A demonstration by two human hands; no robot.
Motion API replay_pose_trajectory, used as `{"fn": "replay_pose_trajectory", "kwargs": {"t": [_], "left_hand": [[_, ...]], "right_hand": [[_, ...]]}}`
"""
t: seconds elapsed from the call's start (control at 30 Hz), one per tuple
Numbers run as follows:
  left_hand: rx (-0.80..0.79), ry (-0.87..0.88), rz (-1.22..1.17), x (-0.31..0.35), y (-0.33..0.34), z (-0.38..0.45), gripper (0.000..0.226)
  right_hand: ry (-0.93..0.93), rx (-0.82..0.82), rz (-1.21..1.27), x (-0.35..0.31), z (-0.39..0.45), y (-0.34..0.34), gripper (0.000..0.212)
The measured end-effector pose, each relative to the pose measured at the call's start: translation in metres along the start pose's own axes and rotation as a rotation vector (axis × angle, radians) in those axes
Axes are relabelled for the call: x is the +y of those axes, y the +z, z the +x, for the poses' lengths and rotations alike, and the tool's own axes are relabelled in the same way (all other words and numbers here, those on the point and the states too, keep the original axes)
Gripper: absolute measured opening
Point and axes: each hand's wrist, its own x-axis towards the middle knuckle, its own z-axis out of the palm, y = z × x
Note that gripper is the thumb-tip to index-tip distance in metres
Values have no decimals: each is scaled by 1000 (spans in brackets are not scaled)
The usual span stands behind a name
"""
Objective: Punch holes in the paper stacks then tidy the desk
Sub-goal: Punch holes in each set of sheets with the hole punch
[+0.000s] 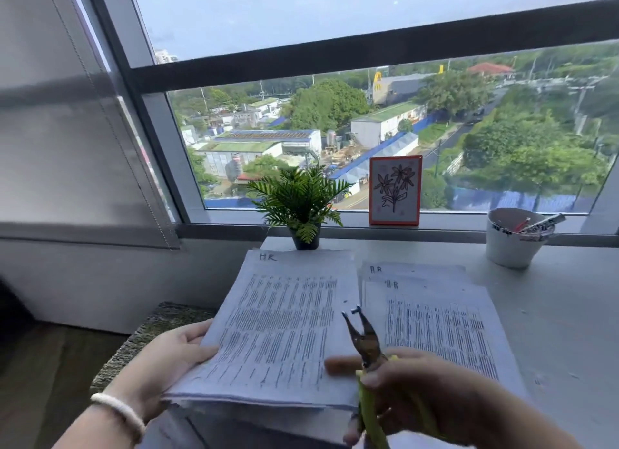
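A stack of printed sheets marked "HR" (281,318) hangs partly over the desk's left edge. My left hand (170,358) grips its left edge, thumb on top and fingers underneath. My right hand (432,395) holds a plier-type hole punch (365,341) by its yellow-green handles, the metal jaws pointing up and away over the gap between the stacks. My index finger stretches onto the held stack. A second pile of "HR" sheets (435,318) lies fanned flat on the desk to the right.
The grey desk (562,314) runs along a window sill. A small potted fern (299,204) stands behind the left stack, a framed flower drawing (395,190) leans on the sill, and a white cup of pens (516,237) stands at the back right. A rug (147,334) lies on the floor to the left.
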Motion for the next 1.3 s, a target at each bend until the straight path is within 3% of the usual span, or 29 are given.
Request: {"fn": "replay_pose_trajectory", "kwargs": {"t": [0.03, 0.1, 0.23, 0.37, 0.5, 0.6, 0.67, 0.73, 0.8, 0.9, 0.93, 0.97, 1.1, 1.17, 1.3], "left_hand": [[47, -8, 45, -2, -11, 11, 38], [130, -17, 151, -5, -26, 36, 42], [172, -32, 300, -11, -42, 85, 49], [228, 0, 524, -18, -39, 112, 46], [339, -24, 592, -21, -42, 120, 50], [507, 6, 961, -14, -36, 116, 67], [566, 174, 1104, -7, -10, 106, 60], [476, 395, 1022, -4, 33, 96, 48], [293, 493, 917, -6, 83, 92, 40], [35, 337, 877, -20, 154, 101, 37], [-9, 272, 923, -25, 171, 106, 26], [-16, 218, 961, -28, 183, 110, 10], [61, 136, 922, -31, 209, 121, 32], [85, 108, 864, -30, 214, 123, 32], [150, 113, 687, -34, 216, 124, 11]], "right_hand": [[37, -74, -34, 0, 14, 7, 45], [194, -14, -105, 2, 42, 42, 43], [239, 166, -230, 7, 84, 39, 33], [320, 153, -317, 16, 98, 44, 33], [349, 158, -457, 7, 78, 31, 36], [277, 334, -462, -4, 41, 4, 28], [204, 548, -385, -7, 12, -21, 26], [157, 768, -292, -4, -15, -46, 29], [142, 914, -225, 3, -34, -67, 32], [195, 952, -187, 14, -47, -80, 30], [214, 932, -175, 17, -48, -80, 28], [226, 914, -170, 18, -48, -80, 27], [216, 852, -208, 21, -48, -84, 30], [203, 829, -229, 20, -50, -87, 34], [169, 814, -215, 24, -53, -92, 39]]}}
